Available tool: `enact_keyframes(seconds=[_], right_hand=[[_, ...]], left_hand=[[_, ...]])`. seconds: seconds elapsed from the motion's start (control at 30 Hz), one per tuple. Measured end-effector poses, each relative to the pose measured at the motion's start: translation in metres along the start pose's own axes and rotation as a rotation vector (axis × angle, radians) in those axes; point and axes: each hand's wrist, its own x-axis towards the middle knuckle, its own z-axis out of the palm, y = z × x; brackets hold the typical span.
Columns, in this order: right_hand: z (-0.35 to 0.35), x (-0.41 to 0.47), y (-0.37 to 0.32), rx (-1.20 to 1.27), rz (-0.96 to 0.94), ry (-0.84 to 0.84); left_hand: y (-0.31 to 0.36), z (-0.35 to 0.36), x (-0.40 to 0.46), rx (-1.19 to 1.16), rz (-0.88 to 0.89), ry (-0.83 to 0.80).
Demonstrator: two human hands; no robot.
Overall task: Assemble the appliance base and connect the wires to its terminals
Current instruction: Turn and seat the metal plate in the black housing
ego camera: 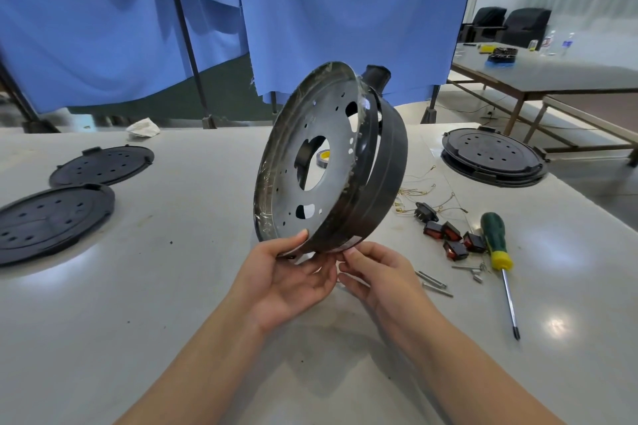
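A round appliance base stands on edge above the table: a grey metal pan (293, 162) with a big centre hole, set into a black plastic ring (390, 162). My left hand (290, 279) grips the pan's bottom rim, thumb on its inner face. My right hand (376, 272) touches the ring's lower edge with its fingertips. Thin wires with ring terminals (424, 190) lie on the table to the right, beside a black socket (427, 211) and several red rocker switches (452, 238).
A green-handled screwdriver (497, 252) and loose screws (435, 283) lie right of my hands. Two black covers (103, 166) (48, 217) sit on the left, another base (493, 155) at back right. A tape roll (322, 157) shows through the pan's hole. Blue curtains hang behind.
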Motion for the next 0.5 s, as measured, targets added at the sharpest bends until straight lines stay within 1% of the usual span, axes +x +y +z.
enact_keyframes(seconds=[0.23,0.5], right_hand=[[0.0004,-0.0009,-0.0022,0.06,0.064,-0.013],[0.0015,0.0003,-0.001,-0.09,-0.067,0.036]], left_hand=[[-0.0007,0.0032,0.0004,-0.063,0.026,0.018],[-0.0013,0.004,0.0019,-0.081,0.059,0.046]])
